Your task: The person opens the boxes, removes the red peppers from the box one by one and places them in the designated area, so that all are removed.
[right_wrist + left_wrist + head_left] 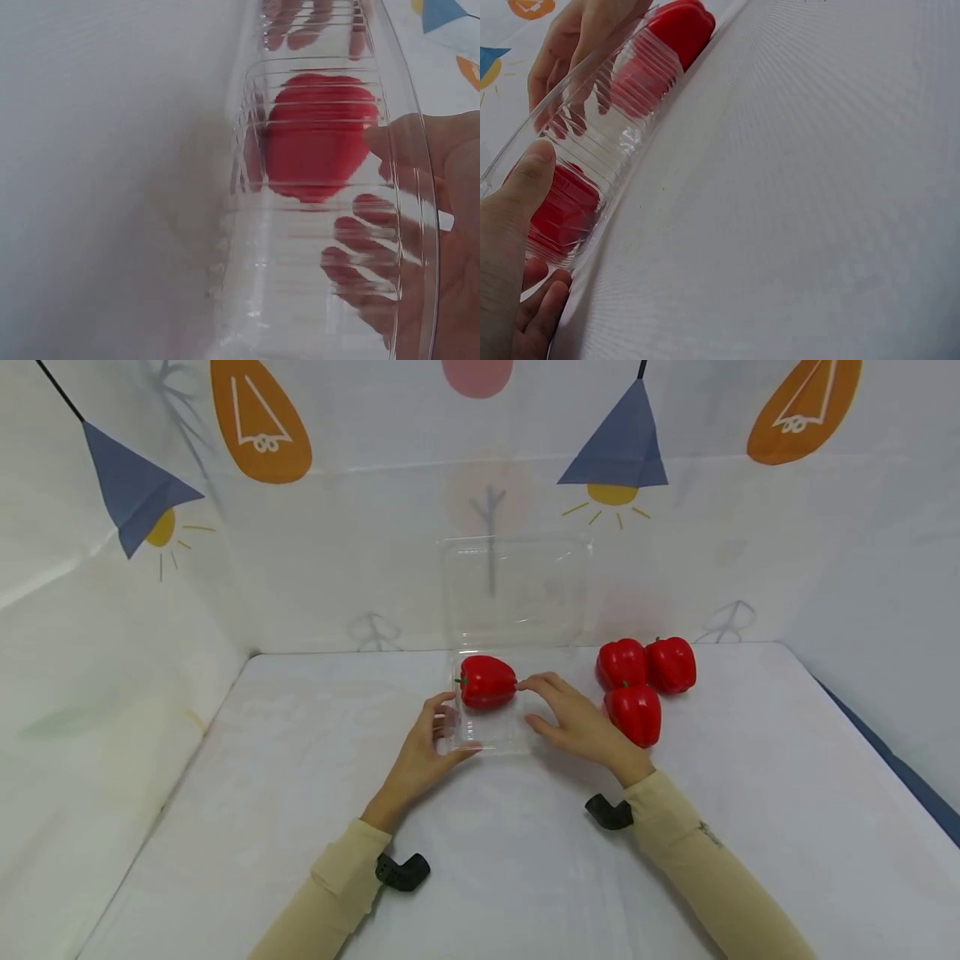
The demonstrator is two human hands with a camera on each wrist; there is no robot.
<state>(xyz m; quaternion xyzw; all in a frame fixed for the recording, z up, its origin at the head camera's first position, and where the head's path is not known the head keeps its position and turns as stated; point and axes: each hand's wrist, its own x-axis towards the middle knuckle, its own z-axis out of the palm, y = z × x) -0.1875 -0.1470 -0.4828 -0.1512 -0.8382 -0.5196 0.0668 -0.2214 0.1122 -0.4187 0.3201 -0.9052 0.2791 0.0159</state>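
A red bell pepper [487, 682] lies on its side in a clear plastic clamshell box [495, 739], its green stem pointing left. My left hand [420, 764] grips the box at its left side; in the left wrist view the thumb [534, 169] lies on the rim and the fingers curl below. Over the box's right part, my right hand [581, 727] has loosely bent fingers, one fingertip at the pepper's right end; whether it touches cannot be told. Through the clear wall, the right wrist view shows the pepper [319, 142] beside these fingers, which do not wrap round it.
The box's clear lid [517, 593] stands raised at the back, near the patterned backdrop. Several red bell peppers [634, 717] sit grouped right of the box, close to my right wrist. A white cloth [300, 727] covers the table.
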